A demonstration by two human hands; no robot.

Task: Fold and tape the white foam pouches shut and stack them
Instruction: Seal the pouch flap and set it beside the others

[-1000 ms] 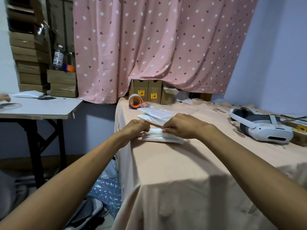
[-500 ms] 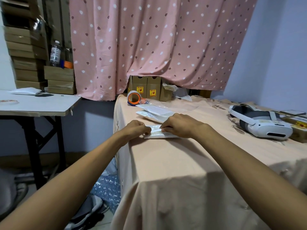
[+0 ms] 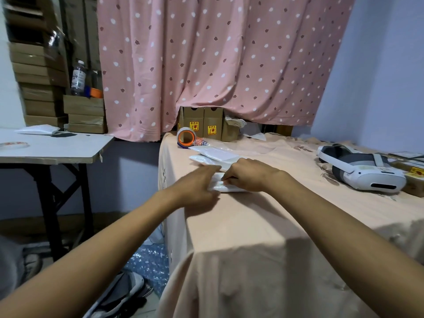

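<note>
A pouch (image 3: 226, 186) is pinned to the worktop (image 3: 263, 226) near its left edge, right hand (image 3: 247, 175) pinched on its folded flap to keep the crease. Left hand (image 3: 197, 187) is blurred; its grip cannot be told. Finished pouches (image 3: 213, 156) are stacked just behind, tape (image 3: 185, 137) beyond.

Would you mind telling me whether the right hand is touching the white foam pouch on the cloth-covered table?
Touching. The head view shows the right hand pressing its fingertips onto the top of the white foam pouch, with no gap visible.
</note>
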